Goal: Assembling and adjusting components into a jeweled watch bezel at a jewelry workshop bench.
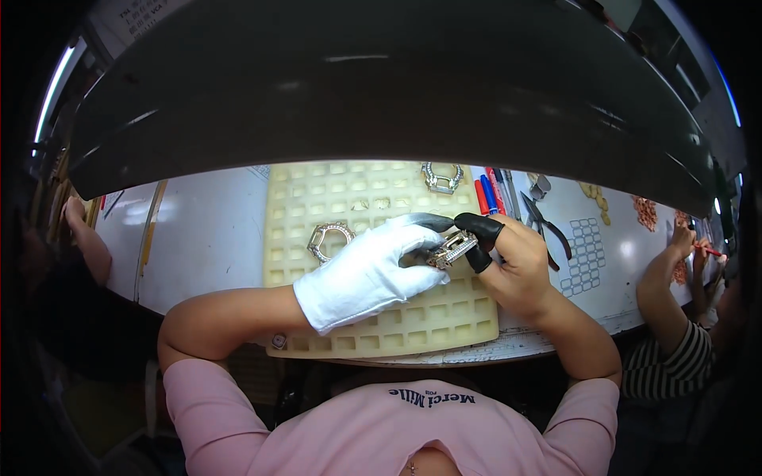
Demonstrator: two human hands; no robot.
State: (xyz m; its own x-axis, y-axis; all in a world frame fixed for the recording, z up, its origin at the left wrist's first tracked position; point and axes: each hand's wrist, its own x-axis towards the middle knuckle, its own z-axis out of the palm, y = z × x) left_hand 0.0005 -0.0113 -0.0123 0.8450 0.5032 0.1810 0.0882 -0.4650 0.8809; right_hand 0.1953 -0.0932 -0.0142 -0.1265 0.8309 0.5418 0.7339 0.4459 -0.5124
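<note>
My left hand (381, 262), in a white glove with dark fingertips, grips a silver watch case (452, 249) studded with small stones. My right hand (516, 258) pinches the same case from the other side, with black covers on its thumb and forefinger. The case is tilted over a cream tray (381, 339) of square pockets. A second silver watch case (312, 243) lies on the tray just beyond my left wrist. Near the tray's far right corner rests a third case (442, 189).
Red and blue markers (488, 194) and black pliers (548, 230) lie right of the tray. Beyond them are a grid sheet (585, 254) and yellowish pieces (595, 198). A dark lamp hood (381, 95) hangs overhead. Co-workers' arms show at left (86, 242) and right (663, 278).
</note>
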